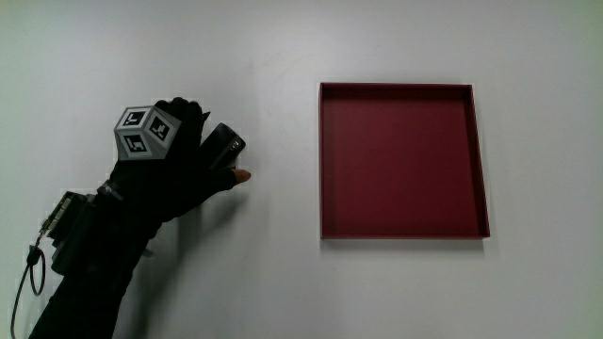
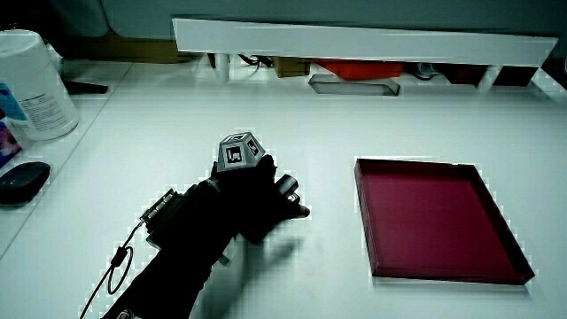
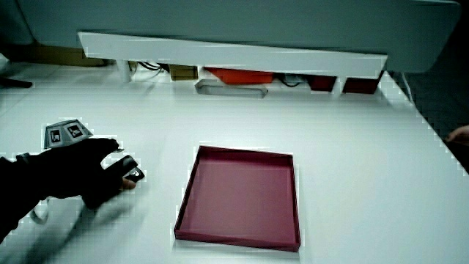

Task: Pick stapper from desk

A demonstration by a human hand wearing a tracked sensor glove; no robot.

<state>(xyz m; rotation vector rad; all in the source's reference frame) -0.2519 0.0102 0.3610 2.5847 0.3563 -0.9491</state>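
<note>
My hand (image 1: pixel 174 169) grips the stapler (image 1: pixel 224 148) beside the red tray (image 1: pixel 325 160); I'd lift it straight up, squeezing evenly.

The gloved hand (image 1: pixel 174 165) lies low over the white table, palm down, with its forearm (image 1: pixel 80 273) running back toward the person's edge. The patterned cube (image 1: pixel 146 131) sits on the back of the hand, tilted so that three faces show in the main view. The fingers (image 1: pixel 203 122) are curled around a small dark stapler (image 1: pixel 224 147), and a bare fingertip (image 1: pixel 242 175) shows under it. In both side views (image 2: pixel 252 190) (image 3: pixel 91 180) the hand is closed on the stapler at its front.
</note>
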